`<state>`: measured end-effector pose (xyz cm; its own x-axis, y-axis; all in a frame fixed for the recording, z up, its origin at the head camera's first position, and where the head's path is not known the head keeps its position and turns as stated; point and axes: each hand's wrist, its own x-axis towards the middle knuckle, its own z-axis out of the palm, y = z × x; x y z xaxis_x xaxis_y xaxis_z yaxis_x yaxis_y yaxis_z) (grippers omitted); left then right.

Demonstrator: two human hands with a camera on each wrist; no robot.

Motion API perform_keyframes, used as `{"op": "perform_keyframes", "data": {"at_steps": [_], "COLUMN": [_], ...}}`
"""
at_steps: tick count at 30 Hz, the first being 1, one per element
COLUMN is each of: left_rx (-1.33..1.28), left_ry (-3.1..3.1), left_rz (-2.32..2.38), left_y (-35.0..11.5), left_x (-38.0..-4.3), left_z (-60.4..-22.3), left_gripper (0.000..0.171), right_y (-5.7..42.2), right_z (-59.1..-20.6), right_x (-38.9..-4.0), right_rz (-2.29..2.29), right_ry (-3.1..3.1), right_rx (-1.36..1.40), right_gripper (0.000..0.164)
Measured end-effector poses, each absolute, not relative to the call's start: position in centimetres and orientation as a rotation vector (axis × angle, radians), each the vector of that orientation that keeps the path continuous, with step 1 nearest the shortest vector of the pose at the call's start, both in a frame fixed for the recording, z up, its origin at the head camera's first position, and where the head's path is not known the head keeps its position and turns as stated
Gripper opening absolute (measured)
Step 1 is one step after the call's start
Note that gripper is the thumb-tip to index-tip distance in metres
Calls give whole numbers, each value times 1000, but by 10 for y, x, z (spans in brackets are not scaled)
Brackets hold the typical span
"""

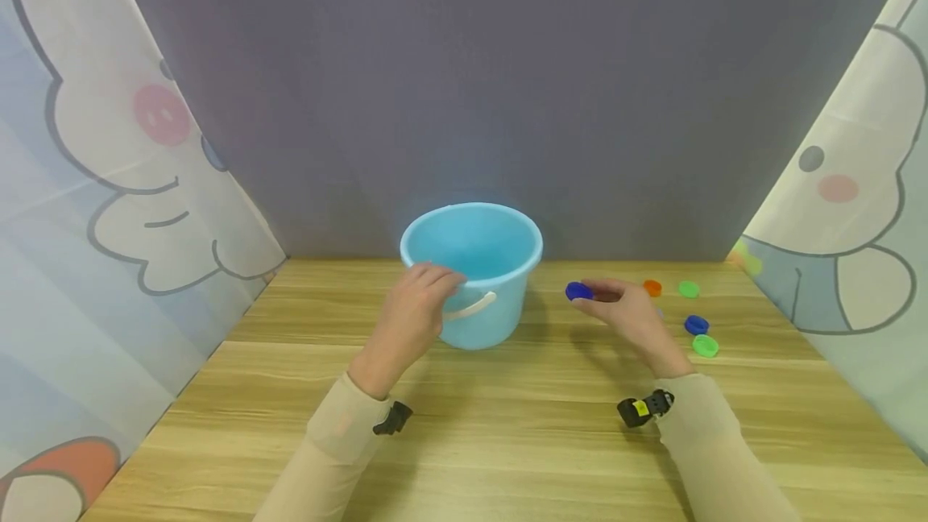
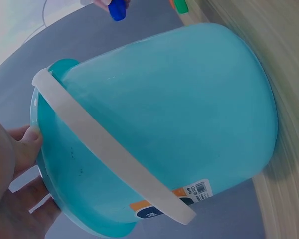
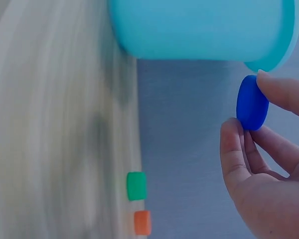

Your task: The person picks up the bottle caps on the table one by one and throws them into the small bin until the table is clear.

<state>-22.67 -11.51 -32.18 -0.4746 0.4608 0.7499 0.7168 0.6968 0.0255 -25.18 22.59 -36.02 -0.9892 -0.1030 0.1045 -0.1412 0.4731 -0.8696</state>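
- Between the thumb and fingertips of the right hand [image 1: 631,314], a deep-blue, round, plastic-looking disc [image 1: 579,291] is pinched at opposite edges, off the pale wood-grain table [image 1: 507,433].
- To the disc's left, well short of touching, stands a light-blue round plastic bucket [image 1: 503,308], upright, its mouth facing up.
- Judging by the right wrist view, the disc's long axis runs roughly level with the tabletop, and it seems to hang near rim height or slightly lower.
- At the bucket's near-left rim, the left hand [image 1: 413,304] grips the edge, thumb against the outside; the right hand is the nearer one to the disc.
- Beyond the right hand, on the table, lie an orange disc [image 1: 652,287], two bright-green round discs [image 1: 689,289] [image 1: 706,345] and another deep-blue one [image 1: 697,325].
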Motion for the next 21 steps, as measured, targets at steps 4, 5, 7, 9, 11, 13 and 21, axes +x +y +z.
{"op": "perform_keyframes", "data": {"at_steps": [4,5,7,9,11,13,21], "left_rx": [-917,-922,-931,-940,-947,-954,-991], "left_ry": [-2142,-2141,-2140,-2141,-2146,-2148,-2104], "left_rz": [-441,-440,-438,-438,-440,-444,-450], "left_y": [-114,-114,-114,-114,-114,-113,-113], "left_x": [-225,-225,-225,-225,-225,-225,-225], "left_z": [-321,-321,-321,-320,-321,-321,-320], "left_gripper": [45,45,44,45,46,46,47], "right_y": [220,218,215,212,209,208,203], "right_z": [-353,-351,-346,-341,-337,-333,-310], "right_x": [-250,-250,-249,-248,-247,-245,-233], "right_rz": [1593,1595,1605,1627,1655,1672,1630], "right_ry": [-2651,-2650,-2641,-2621,-2593,-2566,-2474], "right_rx": [195,183,170,163,166,179,237], "right_gripper": [72,72,73,72,71,70,62]}}
